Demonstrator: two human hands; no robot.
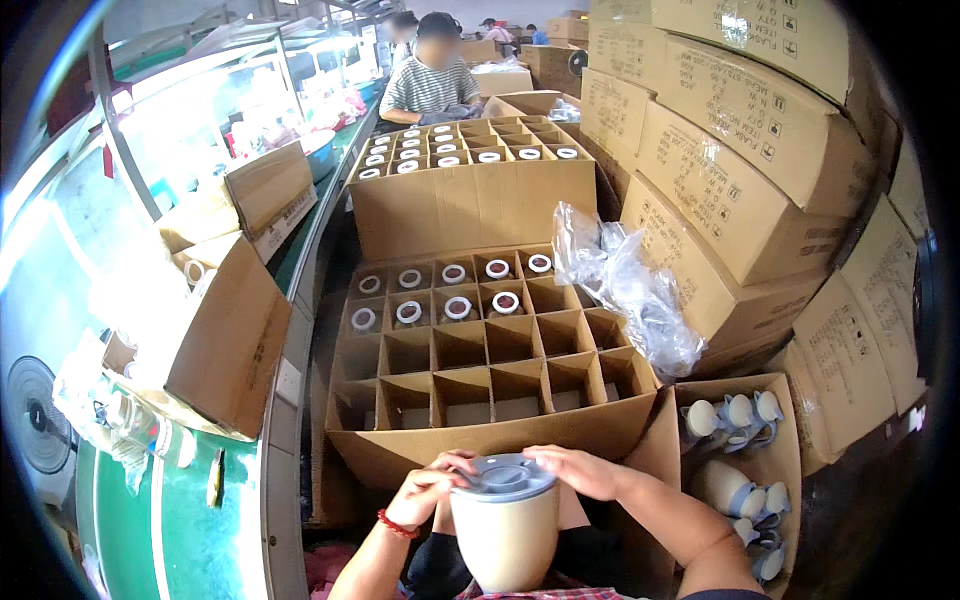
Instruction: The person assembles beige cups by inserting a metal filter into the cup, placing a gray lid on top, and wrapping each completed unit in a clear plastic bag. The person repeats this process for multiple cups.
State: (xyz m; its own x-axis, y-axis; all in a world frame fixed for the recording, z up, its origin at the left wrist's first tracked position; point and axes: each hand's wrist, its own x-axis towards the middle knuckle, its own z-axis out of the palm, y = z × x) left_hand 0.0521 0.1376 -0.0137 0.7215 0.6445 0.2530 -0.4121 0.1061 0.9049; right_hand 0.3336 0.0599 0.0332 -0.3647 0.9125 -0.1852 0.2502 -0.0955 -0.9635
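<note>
A cream-coloured tapered vessel [507,545] stands upright close to my body, with a grey round lid [503,477] on top. My left hand [432,490] grips the lid's left side with bent fingers; a red beaded bracelet circles that wrist. From the right, my right hand [580,472] holds the lid's other edge, its fingers lying over the rim and its thumb hidden. Just beyond is a divided carton [480,440]. Its far cells hold several bottle-like pieces with white ring tops [457,308], while its nearer cells are bare.
On the right, an open carton [690,550] contains cream parts [725,487] with bluish pieces. Crumpled clear plastic [640,290] hangs near stacked cartons [720,170]. Left runs a green bench [205,530] with an open box [225,340]. Another divided carton [470,205] and a person [430,85] are farther off.
</note>
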